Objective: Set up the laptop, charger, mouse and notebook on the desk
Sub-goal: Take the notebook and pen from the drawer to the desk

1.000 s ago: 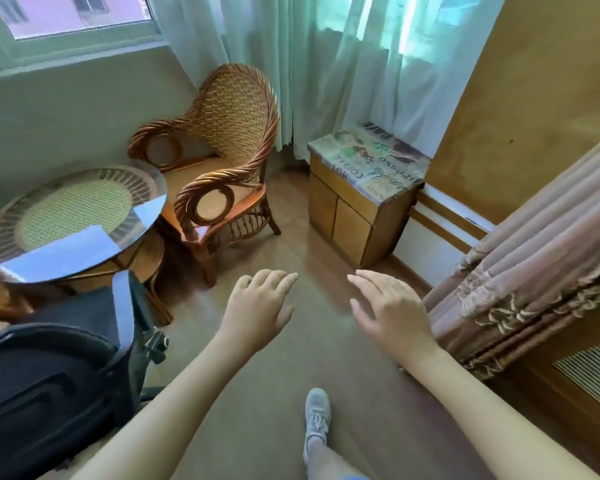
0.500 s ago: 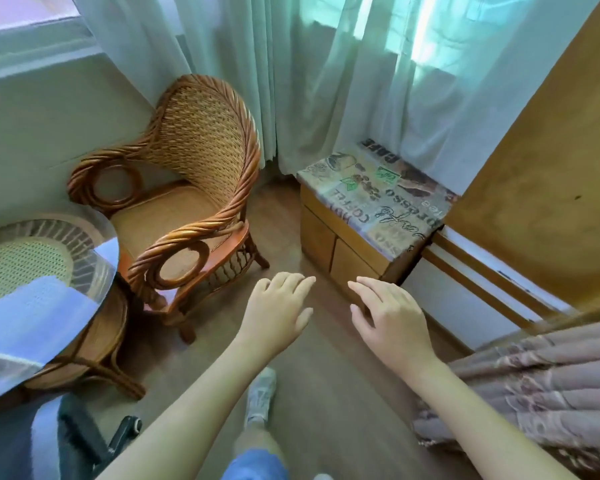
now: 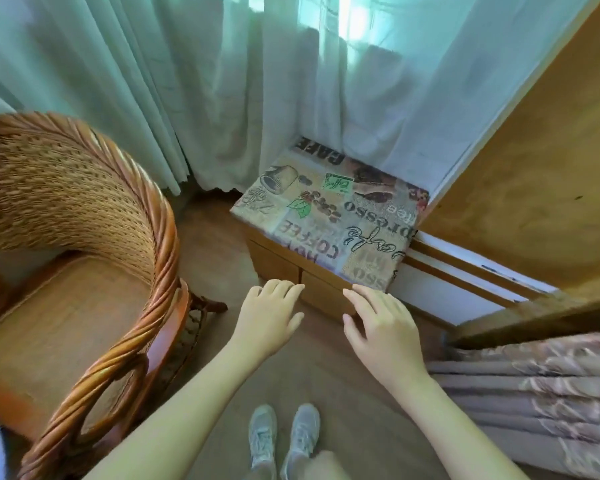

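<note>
head view: both hands are held out palm-down and empty over the floor. left hand [image 3: 269, 315] has fingers loosely extended and close together, holding nothing; right hand [image 3: 383, 327] likewise open, fingers slightly spread, nothing held. neither touches anything.

just beyond the fingertips stands a low wooden cabinet [image 3: 284, 263] topped with a coffee-print cloth [image 3: 329, 216]; pale curtains [image 3: 222, 81] hang behind it. a wicker chair [image 3: 80, 244] sits well off the left hand's outer side. patterned drapes [image 3: 534, 393] lie off the right hand's outer side. the person's shoes [image 3: 283, 441] show below the wrists.

task items: laptop, charger, mouse and notebook are not visible in this view; no desk can be identified either. location cannot be stated.

assessment: the step in hand appears to be locating or approaching the items; nothing is set up yet. recommendation: find the items first, keeping both hands free. lift the laptop with two hands under its base, and carry the small items separately to avoid drops.
</note>
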`<state>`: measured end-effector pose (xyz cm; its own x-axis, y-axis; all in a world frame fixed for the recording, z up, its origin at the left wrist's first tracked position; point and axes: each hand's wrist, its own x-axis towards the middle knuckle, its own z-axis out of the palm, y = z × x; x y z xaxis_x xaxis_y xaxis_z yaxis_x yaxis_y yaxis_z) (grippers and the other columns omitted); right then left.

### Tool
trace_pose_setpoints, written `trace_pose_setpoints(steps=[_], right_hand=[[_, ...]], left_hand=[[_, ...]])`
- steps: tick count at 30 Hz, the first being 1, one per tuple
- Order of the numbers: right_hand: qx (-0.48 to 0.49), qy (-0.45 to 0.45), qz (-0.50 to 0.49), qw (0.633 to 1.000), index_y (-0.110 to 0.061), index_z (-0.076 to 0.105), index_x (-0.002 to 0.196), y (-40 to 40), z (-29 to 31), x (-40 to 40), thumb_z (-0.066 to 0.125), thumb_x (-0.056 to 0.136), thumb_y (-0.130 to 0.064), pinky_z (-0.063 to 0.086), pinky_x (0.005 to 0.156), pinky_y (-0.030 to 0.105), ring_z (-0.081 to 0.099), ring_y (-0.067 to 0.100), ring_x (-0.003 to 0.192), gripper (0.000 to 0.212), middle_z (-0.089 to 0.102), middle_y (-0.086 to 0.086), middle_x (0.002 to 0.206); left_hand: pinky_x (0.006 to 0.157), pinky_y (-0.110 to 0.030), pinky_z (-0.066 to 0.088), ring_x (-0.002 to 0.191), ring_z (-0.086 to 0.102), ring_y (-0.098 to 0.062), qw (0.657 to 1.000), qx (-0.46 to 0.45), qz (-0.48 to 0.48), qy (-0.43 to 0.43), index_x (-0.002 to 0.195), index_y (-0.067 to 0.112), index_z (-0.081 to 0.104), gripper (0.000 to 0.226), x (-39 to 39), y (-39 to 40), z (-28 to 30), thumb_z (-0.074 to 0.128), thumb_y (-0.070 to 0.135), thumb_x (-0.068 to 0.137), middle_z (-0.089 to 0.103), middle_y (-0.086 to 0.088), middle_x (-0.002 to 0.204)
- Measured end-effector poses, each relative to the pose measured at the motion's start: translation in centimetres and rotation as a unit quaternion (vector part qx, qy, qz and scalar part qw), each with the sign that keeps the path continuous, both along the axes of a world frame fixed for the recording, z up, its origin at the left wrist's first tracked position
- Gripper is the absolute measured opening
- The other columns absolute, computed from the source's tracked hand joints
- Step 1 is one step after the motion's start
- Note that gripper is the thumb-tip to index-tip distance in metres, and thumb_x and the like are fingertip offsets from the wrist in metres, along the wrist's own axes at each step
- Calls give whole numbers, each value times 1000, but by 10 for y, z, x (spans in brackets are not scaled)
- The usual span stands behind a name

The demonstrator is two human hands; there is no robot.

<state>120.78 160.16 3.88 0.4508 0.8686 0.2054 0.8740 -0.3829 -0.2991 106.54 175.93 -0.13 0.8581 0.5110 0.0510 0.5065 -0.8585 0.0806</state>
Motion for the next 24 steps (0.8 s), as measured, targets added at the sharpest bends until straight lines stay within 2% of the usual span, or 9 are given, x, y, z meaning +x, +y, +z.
trace_pose_setpoints(steps=[5, 12, 16, 18, 20, 22, 23, 24], right_hand=[[-5, -3, -10, 1000, -18, 63, 115, 60, -29, 44, 55, 83, -28, 47, 96, 39, 59, 19, 110, 35, 63, 0, 119], [-31, -24, -21, 999, -16, 62, 117, 125, -97, 91, 62, 81, -25, 44, 100, 42, 57, 23, 115, 37, 62, 4, 122], [-53, -29, -29, 998, -15, 61, 119, 150, -148, 104, 66, 80, -23, 41, 103, 45, 54, 25, 119, 41, 59, 6, 127], [-67, -36, -32, 997, -14, 60, 121, 159, -175, 104, 68, 78, -22, 42, 102, 45, 54, 27, 119, 44, 59, 8, 127], [-77, -34, -38, 996, -13, 60, 121, 166, -197, 102, 69, 77, -22, 43, 101, 47, 54, 28, 119, 46, 59, 9, 128], [-84, -33, -40, 995, -11, 60, 121, 170, -216, 97, 70, 76, -22, 44, 99, 48, 55, 30, 118, 48, 59, 11, 127], [-89, -29, -46, 995, -11, 60, 121, 172, -222, 95, 70, 76, -22, 45, 98, 48, 55, 30, 117, 48, 59, 11, 127], [-89, -29, -47, 994, -10, 59, 122, 173, -228, 93, 70, 76, -22, 45, 98, 48, 55, 30, 117, 48, 59, 11, 127]], left_hand=[[65, -33, 52, 93, 66, -19, 1000, -1, -5, -5, 112, 20, 68, 49, 53, 56, -47, 61, 44, 69, 70, 5, 100], [65, -35, 51, 92, 66, -24, 999, -32, 4, -26, 108, 17, 66, 47, 121, 119, -143, 76, 41, 68, 70, 0, 97], [67, -36, 49, 98, 61, -26, 998, -44, 38, -27, 112, 16, 61, 43, 144, 141, -207, 65, 43, 80, 63, -3, 106], [69, -36, 48, 101, 56, -27, 997, -20, 39, -56, 117, 16, 56, 42, 150, 148, -232, 59, 43, 84, 58, -5, 114], [78, -35, 45, 104, 51, -25, 993, 3, 36, -115, 120, 17, 52, 42, 147, 148, -256, 51, 44, 88, 54, -5, 119], [90, -35, 37, 111, 45, -24, 975, -43, 110, -186, 122, 17, 50, 42, 135, 141, -278, 48, 45, 91, 51, -6, 122], [94, -35, 33, 113, 44, -25, 955, -96, 180, -214, 123, 16, 49, 42, 129, 136, -288, 49, 44, 92, 50, -8, 123], [96, -35, 32, 115, 43, -27, 921, -166, 260, -237, 124, 14, 49, 42, 125, 134, -297, 51, 41, 93, 49, -9, 124]])
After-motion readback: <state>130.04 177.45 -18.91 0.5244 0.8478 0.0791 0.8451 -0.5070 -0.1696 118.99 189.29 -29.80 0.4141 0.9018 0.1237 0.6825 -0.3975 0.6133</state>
